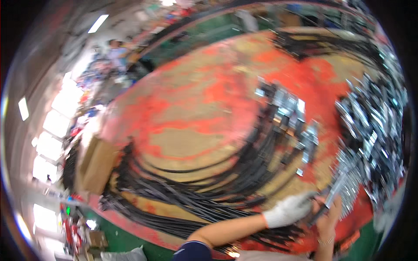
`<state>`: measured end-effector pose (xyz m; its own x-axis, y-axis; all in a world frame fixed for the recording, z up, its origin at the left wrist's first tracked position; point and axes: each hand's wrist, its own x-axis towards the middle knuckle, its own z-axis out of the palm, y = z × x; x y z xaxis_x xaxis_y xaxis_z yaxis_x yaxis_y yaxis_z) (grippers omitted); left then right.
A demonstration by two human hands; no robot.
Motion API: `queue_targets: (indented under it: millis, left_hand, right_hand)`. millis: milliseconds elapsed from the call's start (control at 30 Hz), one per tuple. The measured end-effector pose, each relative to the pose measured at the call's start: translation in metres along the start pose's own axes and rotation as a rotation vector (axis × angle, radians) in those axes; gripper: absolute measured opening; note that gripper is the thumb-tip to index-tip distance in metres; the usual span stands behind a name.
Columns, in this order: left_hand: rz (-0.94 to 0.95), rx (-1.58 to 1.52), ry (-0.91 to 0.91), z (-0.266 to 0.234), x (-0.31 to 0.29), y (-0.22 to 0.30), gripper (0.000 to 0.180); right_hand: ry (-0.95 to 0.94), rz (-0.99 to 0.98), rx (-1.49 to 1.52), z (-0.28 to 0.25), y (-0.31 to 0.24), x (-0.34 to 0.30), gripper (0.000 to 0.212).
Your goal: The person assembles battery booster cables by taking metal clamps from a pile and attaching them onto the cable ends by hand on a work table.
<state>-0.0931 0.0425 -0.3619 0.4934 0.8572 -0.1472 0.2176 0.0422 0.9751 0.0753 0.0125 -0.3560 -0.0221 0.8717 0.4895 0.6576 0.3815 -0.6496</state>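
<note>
My left hand, in a white glove, reaches in from the lower edge with its fingertips curled close to my right hand. Blur hides what they pinch, if anything. My bare right hand is closed around a shiny silver metal piece that points up and away. A short dark length shows below that piece, between the two hands. Long black cable-like strips sweep in a curve across the near side of the table. Several strips end in silver metal fittings to the right of the middle.
A big heap of silver metal pieces covers the right side of the worn red and tan table. More black strips lie at the far right. A cardboard box stands at the left edge. Farther off, a person is blurred.
</note>
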Motion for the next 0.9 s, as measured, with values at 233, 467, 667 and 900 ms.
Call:
queue_targets:
  millis: [233, 467, 667, 900]
  left_hand:
    - [-0.066, -0.037, -0.084, -0.004, -0.01, 0.017, 0.041]
    - [0.03, 0.068, -0.046, -0.001, 0.002, -0.003, 0.042]
    - [0.034, 0.079, -0.039, -0.001, 0.0, 0.001, 0.043]
    - [0.087, 0.097, -0.031, -0.004, -0.002, 0.004, 0.044]
  right_hand:
    - [0.03, 0.107, 0.058, 0.002, 0.003, -0.009, 0.017]
    - [0.037, 0.07, 0.043, 0.009, 0.013, -0.01, 0.016]
    - [0.096, 0.029, 0.031, 0.011, 0.013, -0.007, 0.016]
    - [0.09, 0.073, 0.003, 0.013, 0.017, -0.013, 0.017]
